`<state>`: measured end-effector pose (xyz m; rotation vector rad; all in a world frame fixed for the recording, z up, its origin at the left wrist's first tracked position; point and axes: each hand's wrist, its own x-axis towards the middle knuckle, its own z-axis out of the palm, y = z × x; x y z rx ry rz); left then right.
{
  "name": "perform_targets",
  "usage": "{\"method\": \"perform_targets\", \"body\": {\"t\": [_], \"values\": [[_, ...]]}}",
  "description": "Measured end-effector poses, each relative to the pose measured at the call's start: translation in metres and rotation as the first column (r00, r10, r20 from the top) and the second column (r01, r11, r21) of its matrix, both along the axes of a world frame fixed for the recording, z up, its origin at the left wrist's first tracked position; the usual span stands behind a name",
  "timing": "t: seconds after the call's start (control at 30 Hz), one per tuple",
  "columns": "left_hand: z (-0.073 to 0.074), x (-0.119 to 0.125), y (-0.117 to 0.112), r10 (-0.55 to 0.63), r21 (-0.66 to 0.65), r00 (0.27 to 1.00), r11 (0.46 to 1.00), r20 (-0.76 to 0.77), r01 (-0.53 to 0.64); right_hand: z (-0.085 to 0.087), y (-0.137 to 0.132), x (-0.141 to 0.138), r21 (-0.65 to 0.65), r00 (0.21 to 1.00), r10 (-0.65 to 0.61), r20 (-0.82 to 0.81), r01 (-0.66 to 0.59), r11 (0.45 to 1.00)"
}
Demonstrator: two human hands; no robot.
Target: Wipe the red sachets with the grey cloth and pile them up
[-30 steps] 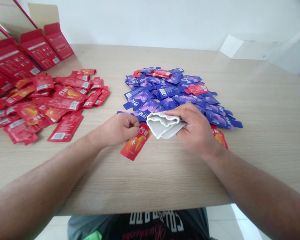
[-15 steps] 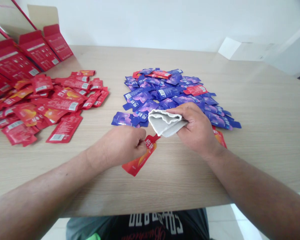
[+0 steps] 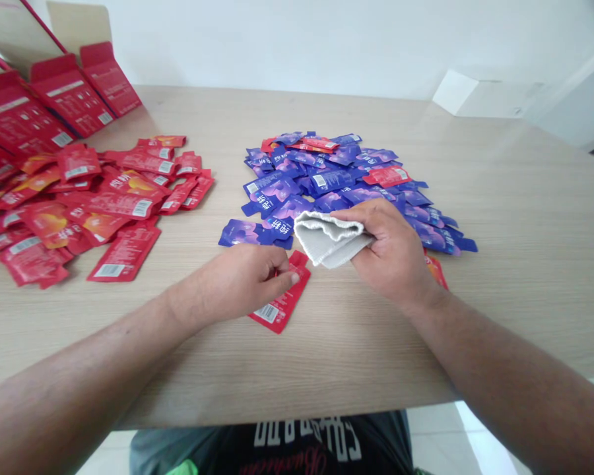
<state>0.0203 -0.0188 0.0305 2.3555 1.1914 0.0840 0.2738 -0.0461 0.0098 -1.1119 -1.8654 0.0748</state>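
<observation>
My left hand (image 3: 242, 277) pinches a red sachet (image 3: 282, 300) near the table's middle, its barcode side facing up. My right hand (image 3: 393, 254) is closed on a folded grey cloth (image 3: 327, 241) just to the right of it, at the near edge of a heap of blue sachets (image 3: 336, 185). A few red sachets lie mixed in that blue heap, and one pokes out from under my right hand (image 3: 433, 270). A separate heap of red sachets (image 3: 89, 204) lies on the left of the wooden table (image 3: 327, 343).
Flattened red cartons (image 3: 44, 105) lean at the far left corner. A white box (image 3: 480, 95) stands at the far right edge. A single blue sachet (image 3: 242, 233) lies apart at the front of the blue heap.
My left hand drew the red sachet toward me and turned it over, from its orange picture side to its barcode side. My right hand with the cloth stayed nearly still.
</observation>
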Motion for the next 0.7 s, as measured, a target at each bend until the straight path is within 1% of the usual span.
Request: {"method": "perform_targets", "body": {"t": [0.03,0.13,0.17,0.23,0.3,0.43,0.5,0.6,0.7], "values": [[-0.002,-0.001,0.002,0.023,0.019,1.000,1.000,-0.020,-0.023,0.000,0.000,0.000,-0.008,1.000,-0.002,-0.003,0.002,1.000],[-0.007,-0.005,0.009,0.144,0.127,0.982,0.984,-0.123,-0.128,0.001,-0.001,0.000,-0.020,1.000,-0.003,-0.008,0.003,1.000],[-0.008,-0.006,0.010,0.165,0.139,0.974,0.980,-0.158,-0.144,0.001,-0.001,0.000,-0.019,1.000,0.000,-0.007,0.000,1.000],[-0.012,-0.006,0.008,0.157,0.126,0.963,0.983,-0.217,-0.132,0.001,-0.002,0.000,-0.020,1.000,0.003,-0.004,-0.003,1.000],[-0.016,-0.003,0.002,0.131,0.112,0.959,0.988,-0.252,-0.106,0.001,-0.002,-0.001,-0.024,1.000,0.005,-0.003,-0.005,1.000],[-0.023,0.007,-0.013,0.124,0.088,0.963,0.991,-0.238,-0.106,0.001,-0.002,-0.002,-0.032,1.000,0.010,-0.010,-0.010,0.999],[-0.025,0.010,-0.015,0.125,0.056,0.967,0.992,-0.220,-0.115,0.001,-0.002,-0.003,-0.037,1.000,0.011,-0.008,-0.011,0.999],[-0.026,0.010,-0.010,0.123,0.005,0.973,0.992,-0.195,-0.125,0.001,-0.003,-0.004,-0.039,1.000,0.020,-0.002,-0.020,0.999],[-0.025,0.006,0.001,0.107,-0.084,0.984,0.989,-0.139,-0.119,0.001,-0.004,-0.004,-0.048,0.999,0.035,-0.002,-0.035,0.998]]}}
